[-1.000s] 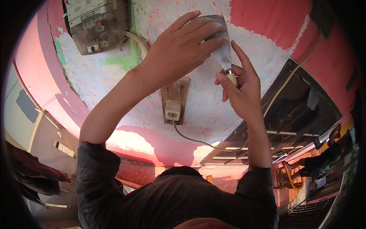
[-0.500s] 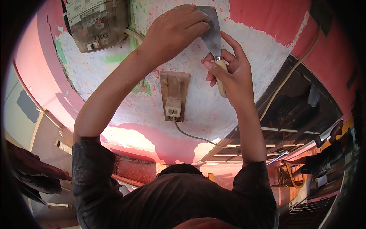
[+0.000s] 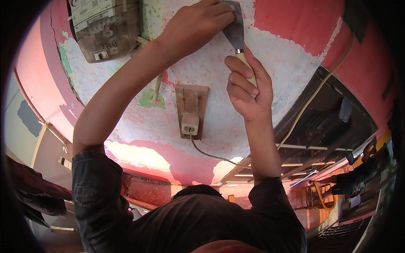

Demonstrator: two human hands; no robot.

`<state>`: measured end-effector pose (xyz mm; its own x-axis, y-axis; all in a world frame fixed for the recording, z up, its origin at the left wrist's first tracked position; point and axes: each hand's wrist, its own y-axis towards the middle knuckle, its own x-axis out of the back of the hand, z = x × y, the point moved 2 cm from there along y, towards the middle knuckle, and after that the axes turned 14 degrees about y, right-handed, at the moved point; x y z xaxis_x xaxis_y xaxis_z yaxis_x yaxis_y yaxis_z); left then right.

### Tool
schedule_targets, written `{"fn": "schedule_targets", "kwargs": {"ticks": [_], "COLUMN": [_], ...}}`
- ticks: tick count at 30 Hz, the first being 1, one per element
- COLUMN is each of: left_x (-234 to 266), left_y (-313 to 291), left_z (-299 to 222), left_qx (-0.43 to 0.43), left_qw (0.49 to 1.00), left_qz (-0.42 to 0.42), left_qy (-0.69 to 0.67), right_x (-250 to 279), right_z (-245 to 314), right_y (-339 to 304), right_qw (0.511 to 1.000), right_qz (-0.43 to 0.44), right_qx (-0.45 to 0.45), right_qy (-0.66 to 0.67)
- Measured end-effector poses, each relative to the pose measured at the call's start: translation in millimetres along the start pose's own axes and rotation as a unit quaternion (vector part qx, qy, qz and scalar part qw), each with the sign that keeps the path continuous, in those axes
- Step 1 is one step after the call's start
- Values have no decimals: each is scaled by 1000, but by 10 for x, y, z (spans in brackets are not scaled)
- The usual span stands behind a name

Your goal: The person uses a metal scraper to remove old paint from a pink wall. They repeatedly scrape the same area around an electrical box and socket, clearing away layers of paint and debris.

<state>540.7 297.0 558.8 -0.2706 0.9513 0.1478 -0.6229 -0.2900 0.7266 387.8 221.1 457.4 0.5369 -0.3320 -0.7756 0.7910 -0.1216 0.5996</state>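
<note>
A putty knife (image 3: 235, 28) with a grey metal blade and a pale cream handle is held up against the wall (image 3: 202, 63), whose paint is scraped to white with red and green specks. My right hand (image 3: 252, 90) has its fingers wrapped round the handle, with the index finger stretched along it. At the top, my left hand (image 3: 198, 23) has its bent fingers closed on the left side of the blade. Its thumb is hidden behind the hand. The blade's upper edge lies close to the picture's top.
An electricity meter (image 3: 105, 31) hangs at the upper left. Below my hands, a wooden board (image 3: 192, 95) carries a white socket (image 3: 190, 123) with a cable (image 3: 215, 157) running right. A dark window panel (image 3: 333, 114) is on the right, and clothes (image 3: 36, 185) hang at far left.
My right hand has gone from a loose hold with spread fingers to a full wrap round the handle. My left hand stays at the blade, slightly higher. The view has shifted a little.
</note>
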Motion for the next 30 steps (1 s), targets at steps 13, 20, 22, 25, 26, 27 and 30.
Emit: {"fn": "schedule_targets", "kwargs": {"ticks": [13,20,22,25,26,27,30], "left_x": [-7,-51,-85,-61,-84,-90,4], "left_y": [3,2,79,87,62,81,245], "left_z": [-18,13,122,141,128,157,267], "left_qx": [29,35,42,46,40,38,53], "left_qw": [999,995,995,996,993,994,995], "left_qz": [-25,-82,-86,-63,-97,-90,-72], "left_qy": [-22,-41,-26,-43,-58,-56,-36], "right_x": [20,50,16,27,5,-22,-146], "right_z": [-74,-122,-58,-111,-117,-108,-84], "right_y": [-9,32,171,195,185,165,323], "right_qw": [999,999,997,999,999,999,998], "right_qz": [-7,-6,23,12,13,15,34], "right_qx": [-14,-1,-21,10,4,0,-10], "right_qy": [47,52,67,48,48,48,46]}}
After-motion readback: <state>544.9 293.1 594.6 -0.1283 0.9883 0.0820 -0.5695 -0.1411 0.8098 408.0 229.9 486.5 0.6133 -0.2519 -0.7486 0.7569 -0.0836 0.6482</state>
